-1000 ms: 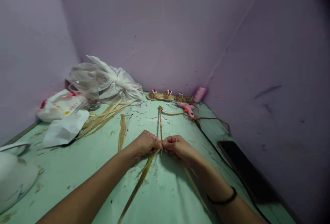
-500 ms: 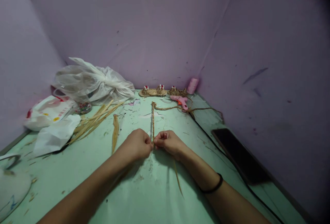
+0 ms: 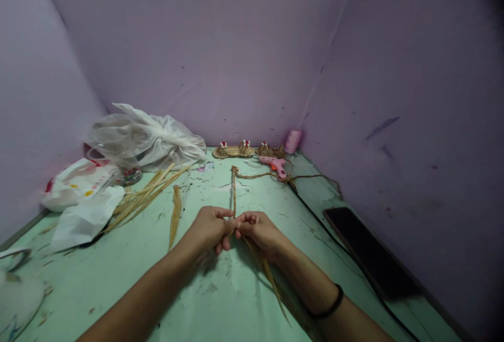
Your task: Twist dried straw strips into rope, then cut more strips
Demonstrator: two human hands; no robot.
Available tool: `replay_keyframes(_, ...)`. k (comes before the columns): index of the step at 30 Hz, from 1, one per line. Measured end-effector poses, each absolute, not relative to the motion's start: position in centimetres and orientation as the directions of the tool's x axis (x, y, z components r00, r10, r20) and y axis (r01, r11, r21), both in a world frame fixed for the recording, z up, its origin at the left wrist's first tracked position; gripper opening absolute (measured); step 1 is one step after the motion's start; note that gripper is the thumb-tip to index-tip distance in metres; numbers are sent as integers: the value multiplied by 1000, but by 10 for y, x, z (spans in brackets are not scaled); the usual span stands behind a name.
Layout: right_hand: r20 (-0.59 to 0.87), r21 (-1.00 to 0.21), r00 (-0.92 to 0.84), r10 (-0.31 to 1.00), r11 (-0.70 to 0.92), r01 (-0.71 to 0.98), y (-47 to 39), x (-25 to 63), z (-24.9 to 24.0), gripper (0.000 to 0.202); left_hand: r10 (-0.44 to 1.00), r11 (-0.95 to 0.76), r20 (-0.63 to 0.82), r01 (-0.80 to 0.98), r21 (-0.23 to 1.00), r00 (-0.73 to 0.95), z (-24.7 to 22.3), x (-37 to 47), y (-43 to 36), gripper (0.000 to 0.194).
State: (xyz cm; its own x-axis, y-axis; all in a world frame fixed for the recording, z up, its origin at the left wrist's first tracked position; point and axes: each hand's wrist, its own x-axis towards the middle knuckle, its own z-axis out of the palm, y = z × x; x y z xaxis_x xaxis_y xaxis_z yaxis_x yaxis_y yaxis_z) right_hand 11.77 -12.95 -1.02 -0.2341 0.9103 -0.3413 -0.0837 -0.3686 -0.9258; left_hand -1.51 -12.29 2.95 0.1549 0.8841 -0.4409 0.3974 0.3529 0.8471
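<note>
A thin braided cord (image 3: 234,195) of tan plant fibre runs straight toward me from a knotted end on the table. Its near end is pinched between the fingertips of my left hand (image 3: 212,229) and my right hand (image 3: 258,232), which meet over the table. Long flat fibre strips (image 3: 271,276) trail from under my right hand toward me. My fingers partly cover the spot where strips and braid join. To the left of my left hand lies a single loose dried strip (image 3: 176,215).
At left are a bundle of dried strips (image 3: 145,198), a white plastic bag (image 3: 157,140) and a wipes pack (image 3: 81,182). Against the back wall stand woven slippers (image 3: 234,151), a pink glue gun (image 3: 274,166) and a thread spool (image 3: 293,141). A dark phone (image 3: 370,253) and black cable (image 3: 326,221) lie right.
My left hand's fingers have opened out somewhat from a tighter fist, still at the cord. More of the strips now shows below my right hand. The whole view has shifted slightly.
</note>
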Motion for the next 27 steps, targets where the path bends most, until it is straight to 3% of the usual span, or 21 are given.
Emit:
replay_keyframes(4, -293, -928, -289, 911, -344, -143, -126, 121, -15, 13, 806, 430, -485, 226, 874, 339, 12, -15, -118, 14)
replay_keyframes(10, -290, -956, -269, 918, -291, 37, -124, 124, -17, 10, 826, 419, -518, 373, 828, 221, 10, -14, -117, 8)
replay_keyframes(16, -214, -977, -284, 935, -199, 82, -124, 123, -23, 11, 838, 404, -484, 311, 860, 252, 7, -15, -118, 10)
replay_keyframes(18, -170, -978, -278, 945, -125, 169, -124, 124, -24, 8, 854, 389, -464, 301, 871, 237, 5, -15, -117, 8)
replay_keyframes(21, -121, -897, -179, 976, -30, 440, -128, 127, -20, 9, 886, 342, -416, 314, 885, 207, 0, -13, -115, 12)
replay_keyframes(23, -122, -802, -92, 988, -43, 595, -132, 127, -14, 14, 891, 325, -403, 330, 886, 206, -2, -11, -114, 16)
replay_keyframes(27, -142, -678, -75, 987, -42, 733, -146, 118, -1, 17, 868, 403, -460, 274, 873, 189, -1, -9, -116, 18)
